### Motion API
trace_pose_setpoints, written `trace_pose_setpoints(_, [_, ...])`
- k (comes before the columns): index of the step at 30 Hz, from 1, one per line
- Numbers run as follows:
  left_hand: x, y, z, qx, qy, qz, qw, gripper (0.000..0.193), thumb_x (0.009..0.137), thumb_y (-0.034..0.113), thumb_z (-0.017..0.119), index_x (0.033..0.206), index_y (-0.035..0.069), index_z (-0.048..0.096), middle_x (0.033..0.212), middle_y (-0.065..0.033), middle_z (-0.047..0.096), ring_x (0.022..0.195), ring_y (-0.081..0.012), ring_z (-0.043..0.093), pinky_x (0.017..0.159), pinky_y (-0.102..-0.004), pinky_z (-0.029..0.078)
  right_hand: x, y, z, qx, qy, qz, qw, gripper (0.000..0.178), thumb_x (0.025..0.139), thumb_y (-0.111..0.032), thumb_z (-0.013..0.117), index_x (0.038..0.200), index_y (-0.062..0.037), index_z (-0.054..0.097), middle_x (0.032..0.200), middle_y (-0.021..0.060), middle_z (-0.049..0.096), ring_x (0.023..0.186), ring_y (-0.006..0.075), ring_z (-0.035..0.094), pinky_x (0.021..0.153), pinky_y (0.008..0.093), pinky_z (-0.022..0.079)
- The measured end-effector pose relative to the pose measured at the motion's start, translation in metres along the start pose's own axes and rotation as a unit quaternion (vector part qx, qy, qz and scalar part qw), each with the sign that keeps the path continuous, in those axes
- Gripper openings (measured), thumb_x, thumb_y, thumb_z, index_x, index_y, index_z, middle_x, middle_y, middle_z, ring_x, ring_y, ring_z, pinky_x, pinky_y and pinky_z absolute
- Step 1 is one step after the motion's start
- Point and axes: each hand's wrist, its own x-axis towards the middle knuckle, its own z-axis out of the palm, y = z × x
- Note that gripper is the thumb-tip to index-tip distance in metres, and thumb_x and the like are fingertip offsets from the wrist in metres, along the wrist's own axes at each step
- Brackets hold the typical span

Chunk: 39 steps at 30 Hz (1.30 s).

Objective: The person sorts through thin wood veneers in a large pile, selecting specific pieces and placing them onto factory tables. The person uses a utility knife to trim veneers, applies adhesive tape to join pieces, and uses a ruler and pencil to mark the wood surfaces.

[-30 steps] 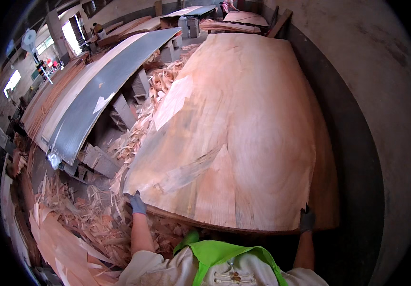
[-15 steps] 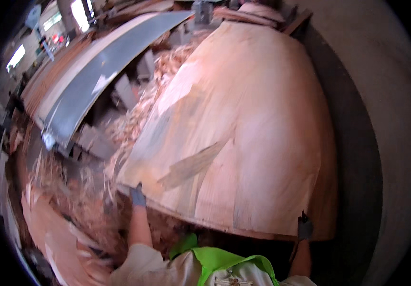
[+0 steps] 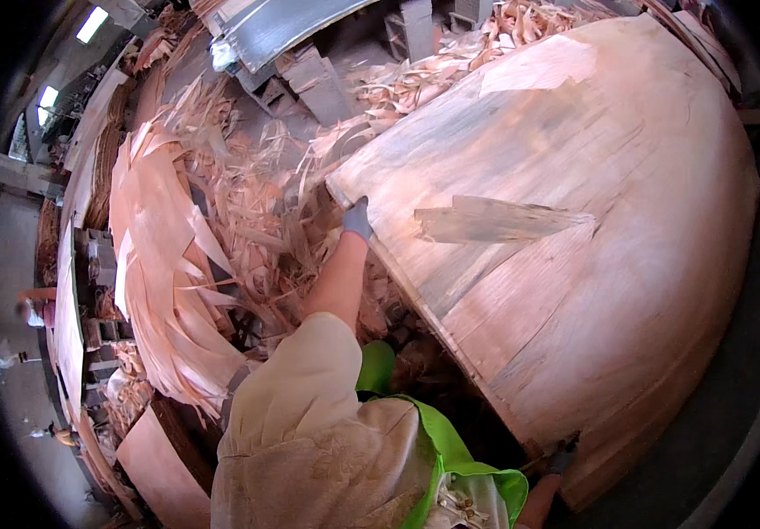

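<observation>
A broad, pale pinkish wood veneer sheet [image 3: 662, 167] lies before me, its surface rippled, with a grey-stained band toward the left. On top of it rests a torn, darker veneer strip [image 3: 494, 220]. My left hand [image 3: 356, 218], in a grey glove, is closed over the sheet's near left corner, the thumb on top. At the near right corner my right hand [image 3: 562, 460], also gloved, grips the sheet's edge; its fingers are partly hidden and dark. A thin light-brown sliver shows beside that hand, too small to name.
Loose veneer scraps [image 3: 265, 203] heap up left of the sheet, beside a pile of torn veneer [image 3: 164, 238]. Grey blocks [image 3: 320, 88] stand beyond, near a dark-topped panel [image 3: 287, 31]. Another person's arm [image 3: 40, 294] shows at the far left.
My view has swung left, so the sheet appears turned and farther right. Both hands remain at the same corners. More of the scrap piles on the left is in view.
</observation>
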Motion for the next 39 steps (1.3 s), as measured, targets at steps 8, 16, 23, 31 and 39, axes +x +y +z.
trace_pose_setpoints(8, [0.015, -0.036, -0.009, 0.174, -0.12, -0.046, 0.976, 0.04, 0.085, 0.031, 0.054, 0.117, 0.007, 0.054, 0.102, -0.0111, 0.062, 0.091, -0.0233, 0.061, 0.075, -0.0375, 0.05, -0.015, 0.008, -0.005, -0.096, 0.036, 0.095, 0.99, 0.055, 0.09, -0.024, 0.05, 0.14, -0.0102, 0.031, 0.142, 0.0178, 0.031, 0.128, 0.0313, 0.035, 0.104, 0.0361, 0.031])
trace_pose_setpoints(16, [0.055, 0.0, -0.008, 0.175, -0.155, -0.34, 0.911, 0.038, 0.09, 0.039, 0.044, 0.111, 0.01, 0.058, 0.1, -0.0103, 0.063, 0.091, -0.0201, 0.06, 0.073, -0.0375, 0.05, 0.021, -0.059, 0.041, -0.014, 0.093, 0.21, 0.973, 0.049, 0.084, -0.019, 0.059, 0.13, -0.0058, 0.047, 0.12, 0.0168, 0.057, 0.108, 0.029, 0.055, 0.092, 0.0337, 0.041])
trace_pose_setpoints(23, [0.096, -0.012, -0.035, 0.382, 0.024, -0.115, 0.917, 0.038, 0.086, 0.044, 0.053, 0.072, 0.009, 0.054, 0.061, -0.0042, 0.047, 0.046, -0.0163, 0.04, 0.039, -0.03, 0.032, 0.031, 0.025, 0.045, 0.002, 0.077, 0.247, 0.966, 0.046, 0.081, -0.02, 0.064, 0.124, -0.0053, 0.052, 0.113, 0.0179, 0.06, 0.102, 0.0273, 0.058, 0.087, 0.0343, 0.044])
trace_pose_setpoints(31, [0.078, -0.005, -0.049, 0.294, 0.018, -0.093, 0.951, 0.039, 0.085, 0.041, 0.056, 0.074, 0.004, 0.053, 0.065, -0.0063, 0.048, 0.052, -0.017, 0.043, 0.043, -0.0297, 0.034, 0.024, -0.039, 0.009, 0.03, -0.005, 0.198, 0.98, 0.052, 0.079, -0.029, 0.067, 0.121, -0.0007, 0.053, 0.109, 0.0153, 0.063, 0.097, 0.0239, 0.059, 0.082, 0.0337, 0.046])
trace_pose_setpoints(39, [-0.026, -0.014, 0.022, 0.577, 0.059, 0.496, 0.646, 0.046, 0.084, 0.029, 0.062, 0.108, -0.009, 0.052, 0.107, -0.0216, 0.054, 0.098, -0.0297, 0.052, 0.086, -0.0365, 0.041, 0.011, -0.037, 0.021, 0.045, 0.139, 0.177, 0.973, 0.049, 0.083, -0.034, 0.063, 0.121, -0.0055, 0.055, 0.113, 0.0152, 0.061, 0.101, 0.0254, 0.058, 0.087, 0.0348, 0.044])
